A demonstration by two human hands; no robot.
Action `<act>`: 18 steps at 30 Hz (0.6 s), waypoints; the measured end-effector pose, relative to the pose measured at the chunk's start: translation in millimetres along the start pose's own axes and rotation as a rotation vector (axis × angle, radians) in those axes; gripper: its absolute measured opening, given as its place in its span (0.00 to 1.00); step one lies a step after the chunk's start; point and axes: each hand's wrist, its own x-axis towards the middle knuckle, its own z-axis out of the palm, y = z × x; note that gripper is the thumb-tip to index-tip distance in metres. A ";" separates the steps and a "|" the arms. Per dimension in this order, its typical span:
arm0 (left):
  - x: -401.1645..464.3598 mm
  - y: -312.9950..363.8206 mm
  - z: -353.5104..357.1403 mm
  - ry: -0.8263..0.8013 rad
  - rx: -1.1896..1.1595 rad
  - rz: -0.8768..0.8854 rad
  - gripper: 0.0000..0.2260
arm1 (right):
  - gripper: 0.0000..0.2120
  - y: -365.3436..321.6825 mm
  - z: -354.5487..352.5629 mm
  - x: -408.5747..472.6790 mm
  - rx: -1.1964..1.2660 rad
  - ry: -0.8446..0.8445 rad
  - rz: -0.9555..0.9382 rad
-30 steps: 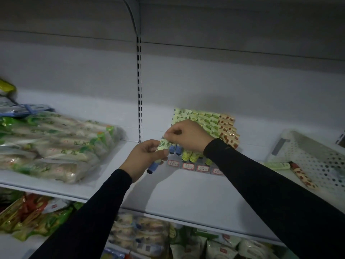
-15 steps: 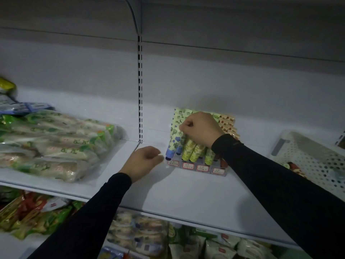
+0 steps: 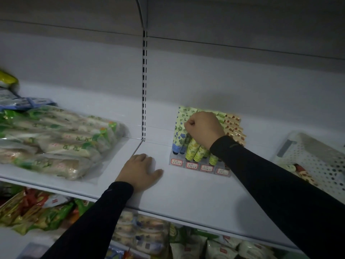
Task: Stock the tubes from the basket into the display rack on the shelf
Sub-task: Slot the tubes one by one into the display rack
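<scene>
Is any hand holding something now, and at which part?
The left hand rests flat on the shelf, holding nothing. Whether the fisted right hand grips a tube cannot be told.

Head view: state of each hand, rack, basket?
Left hand: flat on the shelf, holding nothing.
Right hand: fist at the tubes; grip unclear.
Display rack: upright, rows of tubes in it.
Basket: on shelf, tubes left inside.

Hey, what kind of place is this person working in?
Most likely a small shop or supermarket aisle. A white metal shelf holds a display rack of tubes with price labels along its front, bagged food packs lie to the left, and more packaged snacks fill the shelf below.
</scene>
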 end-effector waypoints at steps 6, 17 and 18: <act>1.6 -3.0 2.9 0.004 0.012 0.000 0.22 | 0.16 -7.3 13.5 -1.2 -0.064 -0.047 -0.011; 2.7 -4.1 5.1 0.010 0.013 -0.010 0.23 | 0.17 -10.6 17.5 1.5 -0.119 -0.079 -0.019; 2.8 -4.2 5.4 0.010 0.011 -0.012 0.24 | 0.18 -10.4 17.5 2.4 -0.105 -0.081 -0.015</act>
